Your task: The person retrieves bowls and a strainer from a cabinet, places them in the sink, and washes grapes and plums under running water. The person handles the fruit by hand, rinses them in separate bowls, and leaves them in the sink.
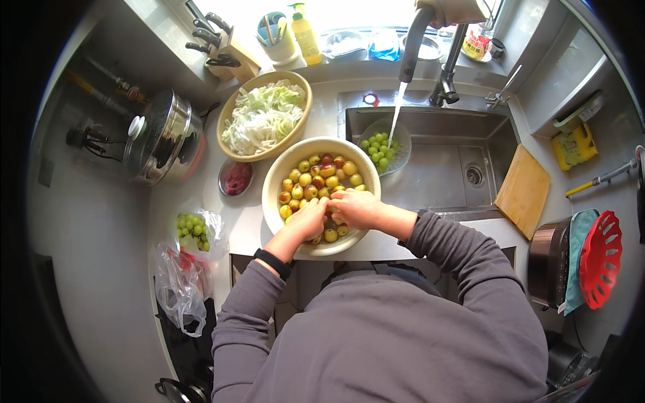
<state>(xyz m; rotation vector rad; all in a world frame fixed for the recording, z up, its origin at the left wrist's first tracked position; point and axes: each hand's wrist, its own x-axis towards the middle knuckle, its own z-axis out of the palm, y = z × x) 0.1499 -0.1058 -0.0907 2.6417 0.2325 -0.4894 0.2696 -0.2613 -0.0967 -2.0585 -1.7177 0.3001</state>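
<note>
A cream plastic basin (270,201) holds many jujubes (305,179), green-yellow and some reddish brown, seemingly in water. Over its near half my left hand (311,220) and my right hand (356,207) meet, fingertips together. Whatever lies between the fingers is hidden, so a held jujube cannot be made out. Right of the basin, a clear bowl (403,160) of green grapes (379,150) stands in the sink's left end. Water (397,108) runs from the faucet (417,43) into that bowl.
A yellow basin of shredded cabbage (262,121) and a small bowl of raw meat (237,178) stand to the left, near bagged grapes (192,229). A wooden cutting board (525,191) leans across the right end of the steel sink (433,186). A knife block (233,58) stands behind.
</note>
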